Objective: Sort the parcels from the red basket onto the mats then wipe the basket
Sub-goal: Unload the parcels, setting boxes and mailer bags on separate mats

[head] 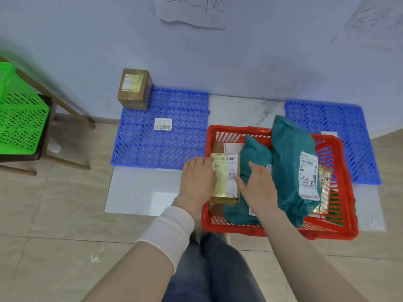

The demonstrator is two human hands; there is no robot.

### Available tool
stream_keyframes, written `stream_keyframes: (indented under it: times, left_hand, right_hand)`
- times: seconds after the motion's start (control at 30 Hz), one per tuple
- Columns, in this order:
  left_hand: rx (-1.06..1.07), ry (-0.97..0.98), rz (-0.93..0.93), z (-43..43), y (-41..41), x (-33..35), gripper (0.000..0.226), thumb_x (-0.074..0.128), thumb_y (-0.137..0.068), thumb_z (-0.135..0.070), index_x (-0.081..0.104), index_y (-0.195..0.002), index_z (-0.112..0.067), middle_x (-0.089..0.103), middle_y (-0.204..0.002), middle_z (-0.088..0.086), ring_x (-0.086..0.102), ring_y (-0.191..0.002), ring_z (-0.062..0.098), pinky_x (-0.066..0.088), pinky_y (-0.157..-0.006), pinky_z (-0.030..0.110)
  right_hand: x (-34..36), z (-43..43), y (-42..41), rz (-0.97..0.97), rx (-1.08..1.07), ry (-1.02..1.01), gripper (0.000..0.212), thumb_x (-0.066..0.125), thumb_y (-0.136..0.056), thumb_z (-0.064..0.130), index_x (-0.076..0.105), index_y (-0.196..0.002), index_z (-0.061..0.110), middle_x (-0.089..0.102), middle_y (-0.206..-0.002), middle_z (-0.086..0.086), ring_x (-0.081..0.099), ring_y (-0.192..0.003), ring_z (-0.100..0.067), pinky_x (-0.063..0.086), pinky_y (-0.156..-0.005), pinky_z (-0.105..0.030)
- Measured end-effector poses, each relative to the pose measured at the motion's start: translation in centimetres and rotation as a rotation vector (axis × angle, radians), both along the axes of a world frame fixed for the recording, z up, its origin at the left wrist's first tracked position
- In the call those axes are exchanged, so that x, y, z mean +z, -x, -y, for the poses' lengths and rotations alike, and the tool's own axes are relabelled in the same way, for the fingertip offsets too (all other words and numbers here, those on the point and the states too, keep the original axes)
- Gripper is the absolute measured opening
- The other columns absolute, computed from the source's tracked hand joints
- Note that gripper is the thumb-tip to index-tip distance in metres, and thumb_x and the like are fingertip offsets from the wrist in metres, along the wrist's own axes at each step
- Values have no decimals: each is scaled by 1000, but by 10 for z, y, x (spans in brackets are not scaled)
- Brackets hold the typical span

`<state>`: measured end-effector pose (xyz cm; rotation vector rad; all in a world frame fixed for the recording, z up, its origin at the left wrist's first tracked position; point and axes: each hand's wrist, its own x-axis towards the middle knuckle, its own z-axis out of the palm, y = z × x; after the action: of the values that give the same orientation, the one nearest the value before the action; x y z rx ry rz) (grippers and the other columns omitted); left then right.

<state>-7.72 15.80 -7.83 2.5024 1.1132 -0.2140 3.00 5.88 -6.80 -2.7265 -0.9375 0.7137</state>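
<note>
On the tiled floor before a pale wall, a red plastic lattice basket point(340, 214) sits between two blue plastic grid mats, the left mat point(174, 147) and the right mat point(349, 127), and overlaps the right mat's near corner.

Over the basket's left end, a long brown cardboard box point(225, 177) is held between both hands. The left hand point(198, 177) has its fingers curled over the box's left edge. The right hand point(257, 184) has straight, spread fingers and sets its thumb side against the box's right edge. The box's white and yellow shipping label shows a barcode at the top and a QR code lower down; the small print is too blurred to read.

A second brown box point(219, 147) with a white label lies in the basket behind it. Beside them are a smaller teal plastic mailer bag point(256, 153) and a larger teal mailer bag point(287, 162). The larger bag's white label bears printed lines and big black handwritten Chinese characters. A shiny patterned packet point(325, 186) leans at the basket's right wall.

A taped brown carton point(134, 89) with a yellowish label stands at the left mat's far left corner. A loose white barcode sticker point(163, 124) lies on that mat.

Two torn paper sheets with handwritten characters hang on the wall, the middle sheet point(194, 12) and the right sheet point(370, 22), both cut off by the frame. A green plastic basket point(19, 123) rests on a wooden stool point(46, 136) at the left.
</note>
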Motion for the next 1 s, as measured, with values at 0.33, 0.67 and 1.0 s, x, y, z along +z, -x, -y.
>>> stream_keyframes:
  times: [0.33,0.67,1.0]
  left_hand:
    - [415,186,-37,65,-9,-30,34,43,-93,-20,44,-125,-9,53,-122,13,50,-112,30,43,-91,39]
    - [725,347,163,74,-18,-51,47,49,-92,-21,39,-135,-5,43,-132,19,33,-123,32,21,-100,28]
    - [898,658,791,91,-24,-15,32,56,-90,-9,45,-119,-17,55,-117,4,55,-104,14,51,-83,25]
  right_hand:
    - [-47,37,-19,-380,22,15,65,54,-88,46,33,-139,11,42,-142,-10,41,-128,-24,36,-101,-35]
    - [-64,44,-10,-595,-136,-117,51,53,-91,36,43,-136,16,55,-133,-3,54,-117,-19,40,-92,-28]
    - [-19,54,-26,-620,-298,-282,39,49,-92,35,50,-129,25,60,-121,3,57,-101,-11,48,-94,-36]
